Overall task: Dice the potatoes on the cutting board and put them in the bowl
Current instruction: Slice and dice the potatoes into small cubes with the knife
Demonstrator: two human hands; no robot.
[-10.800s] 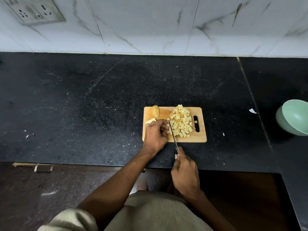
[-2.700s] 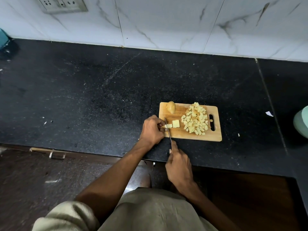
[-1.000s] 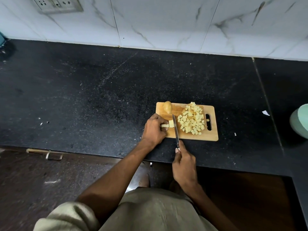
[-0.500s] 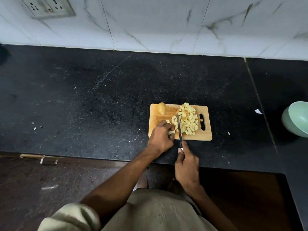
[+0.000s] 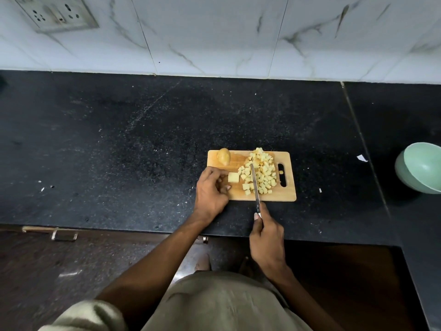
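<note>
**Wooden Board: Dicing Step in Progress**

Wooden cutting board (image 5: 285,195) lies on the black stone bench (image 5: 143,139), with the work divided across it. A pile of diced potato (image 5: 262,173) occupies the right half, near the handle slot. One larger square chunk (image 5: 233,177) sits alone just left of the pile. An uncut potato piece (image 5: 223,156) with skin on rests at the far left corner of the board.

The right hand (image 5: 267,242) is wrapped around the handle of the knife (image 5: 255,185), forefinger extended along the spine. The blade lies along the left edge of the pile, tip pointing away from the person. The left hand (image 5: 210,189) rests at the near left corner of the board, fingers loosely curled and holding nothing, fingertips just beside the square chunk.

Judged step: dicing, partly complete. The next move likely calls for the left hand to steady the square chunk while the knife shifts left over it, fingertips kept clear of the blade. The corner piece remains to be cut afterwards.

The pale green bowl (image 5: 422,167) stands on the bench well apart to the right, partly cut off by the frame edge; no dice are visible in it. Transfer has not begun.
</note>
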